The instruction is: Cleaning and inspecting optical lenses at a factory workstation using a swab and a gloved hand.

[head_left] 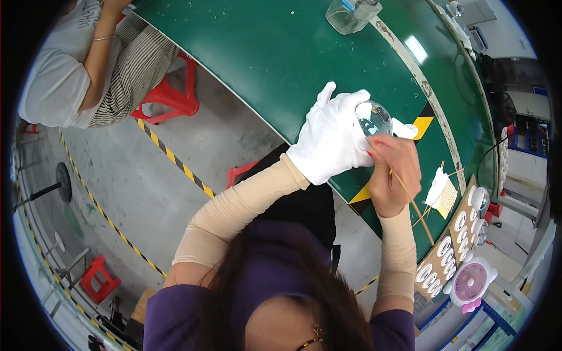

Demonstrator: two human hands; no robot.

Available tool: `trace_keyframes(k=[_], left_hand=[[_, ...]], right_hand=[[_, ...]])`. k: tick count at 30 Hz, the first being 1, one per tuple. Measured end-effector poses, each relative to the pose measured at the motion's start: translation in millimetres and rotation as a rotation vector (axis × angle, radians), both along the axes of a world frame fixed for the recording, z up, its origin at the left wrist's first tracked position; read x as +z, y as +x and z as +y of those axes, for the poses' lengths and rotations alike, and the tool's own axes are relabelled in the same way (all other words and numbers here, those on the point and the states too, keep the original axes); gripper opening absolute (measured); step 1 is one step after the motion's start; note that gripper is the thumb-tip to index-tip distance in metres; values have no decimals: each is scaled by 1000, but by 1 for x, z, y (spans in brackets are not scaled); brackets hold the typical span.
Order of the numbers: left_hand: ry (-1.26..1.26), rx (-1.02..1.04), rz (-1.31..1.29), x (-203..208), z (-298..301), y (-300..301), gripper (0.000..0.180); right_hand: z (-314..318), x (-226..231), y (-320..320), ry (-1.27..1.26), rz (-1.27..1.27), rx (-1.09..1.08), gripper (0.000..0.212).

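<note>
My left hand (335,133), in a white glove, is closed round a clear round dome (375,116) that looks like glass or plastic. It holds the dome above the near edge of the green table. My right hand (397,172) is bare and pinches a thin wooden stick (414,206). The stick's upper end points to the dome, but its tip is hidden by my fingers. Something white like cloth (404,128) shows just past the dome; whether it is part of the glove I cannot tell.
Right of my hands lie a white cloth (438,186) and thin sticks by a yellowish sheet (448,199). Beyond is a brown board (430,263) with several white rings, near clear domes (480,199) and a pink fan (470,282). A clear jar (349,17) stands far off. Another person (70,70) sits at left.
</note>
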State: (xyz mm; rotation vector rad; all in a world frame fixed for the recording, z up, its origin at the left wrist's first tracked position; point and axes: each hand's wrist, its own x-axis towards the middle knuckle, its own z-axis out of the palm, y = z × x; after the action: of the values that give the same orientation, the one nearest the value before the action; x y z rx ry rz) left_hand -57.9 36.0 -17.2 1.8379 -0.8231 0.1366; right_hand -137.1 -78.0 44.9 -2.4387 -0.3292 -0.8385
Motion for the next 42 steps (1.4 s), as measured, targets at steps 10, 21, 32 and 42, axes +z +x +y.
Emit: trace_keyframes(k=[10,21,32,42], left_hand=[[171,-420,292,26,18,43,95],[208,132,-28,12,16,-16,106],[239,102,-19,13,3,-5,93],[262,20,-42,16,1,4,88]], right_hand=[[-25,6,23,715,232,-97,6],[-51,12,71,705,420,161,11],[-30,7,79,660,505,171,8],[-30,14,83,673,563,135,13]])
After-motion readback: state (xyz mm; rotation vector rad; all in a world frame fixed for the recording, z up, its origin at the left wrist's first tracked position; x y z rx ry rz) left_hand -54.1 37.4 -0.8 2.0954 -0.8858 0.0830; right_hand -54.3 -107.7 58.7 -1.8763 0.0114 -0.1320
